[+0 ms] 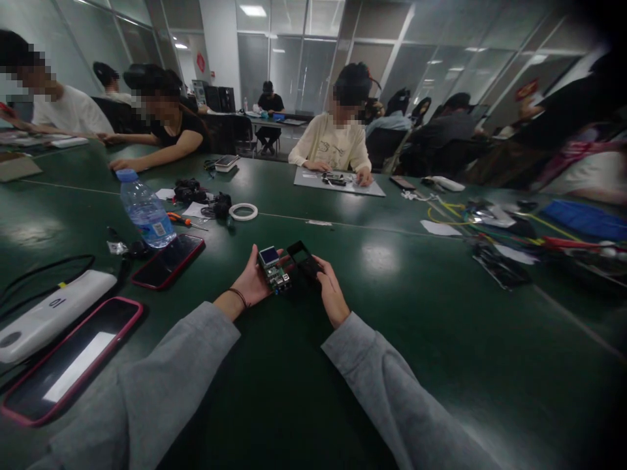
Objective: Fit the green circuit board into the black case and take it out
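Above the green table, my left hand (251, 281) is closed round a small circuit board (275, 269) with a little screen at its top end and metal parts at its lower end. My right hand (333, 290) grips a flat black plastic cover (304, 262) with a window-like rectangle in its upper half. The cover is tilted and sits just right of the board, a narrow gap between them. Part of the left fingers is hidden behind the board. Whether the right fingertips reach behind the cover cannot be made out.
To the left are a water bottle (147, 212), a dark phone (169, 261), a pink-cased phone (73, 362) and a white power bank (59, 313). Farther back lie an orange screwdriver (181, 220) and a tape roll (243, 211). Cables (490, 222) clutter the right. A person (337, 140) works opposite.
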{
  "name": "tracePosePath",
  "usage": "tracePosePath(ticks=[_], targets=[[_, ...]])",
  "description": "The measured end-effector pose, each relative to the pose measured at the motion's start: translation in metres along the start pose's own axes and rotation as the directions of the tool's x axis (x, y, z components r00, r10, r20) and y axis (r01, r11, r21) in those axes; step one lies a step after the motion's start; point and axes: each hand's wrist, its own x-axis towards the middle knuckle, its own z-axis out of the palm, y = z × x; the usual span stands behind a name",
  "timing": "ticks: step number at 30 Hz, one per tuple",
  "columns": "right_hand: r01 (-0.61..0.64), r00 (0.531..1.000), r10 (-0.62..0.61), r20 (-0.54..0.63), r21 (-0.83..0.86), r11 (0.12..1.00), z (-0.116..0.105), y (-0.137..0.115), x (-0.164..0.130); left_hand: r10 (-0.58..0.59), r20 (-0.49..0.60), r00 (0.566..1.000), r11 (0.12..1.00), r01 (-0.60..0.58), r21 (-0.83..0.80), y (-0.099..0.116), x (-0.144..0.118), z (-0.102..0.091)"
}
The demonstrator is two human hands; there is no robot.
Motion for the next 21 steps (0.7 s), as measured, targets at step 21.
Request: tracePosePath(ticks=[21], targets=[[0.069,0.995,-0.055,0.078,-0.191,0.979,0.002,-0.012,-0.002,-0.094,0.059,0.994,0.994,0.091,0.056,0.024,0.030,-0.008]])
